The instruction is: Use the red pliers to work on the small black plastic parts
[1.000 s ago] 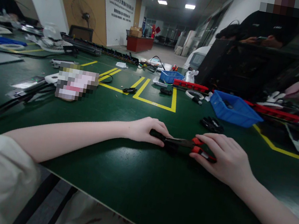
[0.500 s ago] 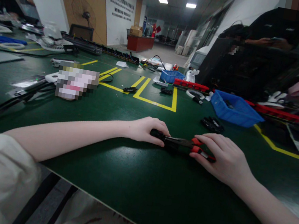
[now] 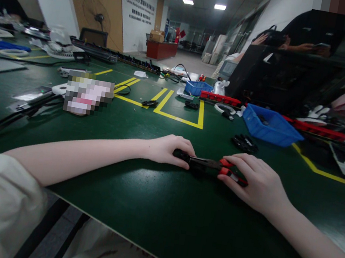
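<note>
My left hand is closed around a small black part, whose exact kind I cannot make out. In my right hand are needle-nose pliers with red and black handles, gripped between thumb and fingers. The long dark jaws point left and their tips meet the black part at my left fingertips. Whether the jaws clamp it or only touch it, I cannot tell. Just beyond my right hand lies a small pile of black parts on the green table.
Farther off stand a larger blue bin with dark pieces inside and a smaller blue bin. A pinkish, blurred-out object and black cables lie at left. Yellow tape marks the table. Other people are across the table.
The pliers and my right hand have shifted very slightly left. My left hand keeps its hold. Across the table, a person's hands have appeared by a dark object.
</note>
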The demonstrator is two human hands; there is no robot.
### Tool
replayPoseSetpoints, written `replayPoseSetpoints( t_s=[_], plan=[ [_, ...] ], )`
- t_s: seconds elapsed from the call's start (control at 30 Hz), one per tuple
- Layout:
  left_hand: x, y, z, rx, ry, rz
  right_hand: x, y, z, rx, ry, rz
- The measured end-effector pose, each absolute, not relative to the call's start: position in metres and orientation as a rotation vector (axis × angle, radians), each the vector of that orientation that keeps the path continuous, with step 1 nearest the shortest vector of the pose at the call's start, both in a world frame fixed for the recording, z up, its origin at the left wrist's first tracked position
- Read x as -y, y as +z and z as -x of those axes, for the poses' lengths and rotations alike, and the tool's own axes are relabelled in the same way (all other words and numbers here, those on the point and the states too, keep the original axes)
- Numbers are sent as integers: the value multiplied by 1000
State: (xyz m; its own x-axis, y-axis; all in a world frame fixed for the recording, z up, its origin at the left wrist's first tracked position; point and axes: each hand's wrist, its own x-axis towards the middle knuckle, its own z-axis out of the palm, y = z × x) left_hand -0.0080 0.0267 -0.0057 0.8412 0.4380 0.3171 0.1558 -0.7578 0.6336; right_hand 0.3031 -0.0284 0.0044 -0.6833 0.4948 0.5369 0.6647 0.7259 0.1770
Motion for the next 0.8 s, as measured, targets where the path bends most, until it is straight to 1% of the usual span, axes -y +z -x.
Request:
replayPoseSetpoints(
  t_s=[0.13, 0.23, 0.57, 0.8],
  plan=[
    [-26, -5, 8, -431, 624, -2400, 27, 6, -303, 2502, -337, 914],
    [-25, -5, 7, -426, 635, -2396, 27, 6, -304, 2500, -284, 929],
    [-27, -8, 8, -442, 625, -2395, 28, 5, -301, 2484, -485, 917],
    [-27, -7, 8, -403, 622, -2404, 28, 6, -299, 2509, -455, 886]
  ],
)
